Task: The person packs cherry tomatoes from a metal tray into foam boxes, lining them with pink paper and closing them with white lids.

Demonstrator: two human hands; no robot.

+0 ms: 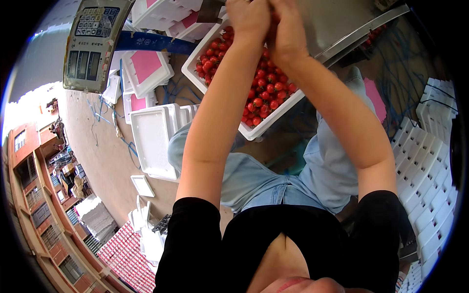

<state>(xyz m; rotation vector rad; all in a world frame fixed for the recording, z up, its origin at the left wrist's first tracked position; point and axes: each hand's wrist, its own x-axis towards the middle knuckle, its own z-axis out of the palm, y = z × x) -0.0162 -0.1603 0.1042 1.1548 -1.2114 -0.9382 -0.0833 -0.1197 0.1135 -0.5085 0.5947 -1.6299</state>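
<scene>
My left hand (pixel 249 18) and my right hand (pixel 289 31) are close together at the top of the view, over a white foam box (pixel 251 134) of red cherry tomatoes (pixel 262 91). Red shows in the narrow gap between the hands; whether it is tomatoes held or tomatoes lying below is unclear. The left hand looks curled, with its back towards me. The right hand's fingers point up and inward beside it. Both hands' fingertips are hidden or cut off by the upper edge. The box sits tilted in the view, in front of my knees.
A scale's keypad and display unit (pixel 89 47) stands at upper left on a blue arm (pixel 154 42). White foam boxes and lids (pixel 152 141) lie left, some with pink sheets (pixel 144 66). A metal tabletop (pixel 337 22) is upper right, stacked white foam boxes (pixel 421 164) right. Blue straps litter the floor.
</scene>
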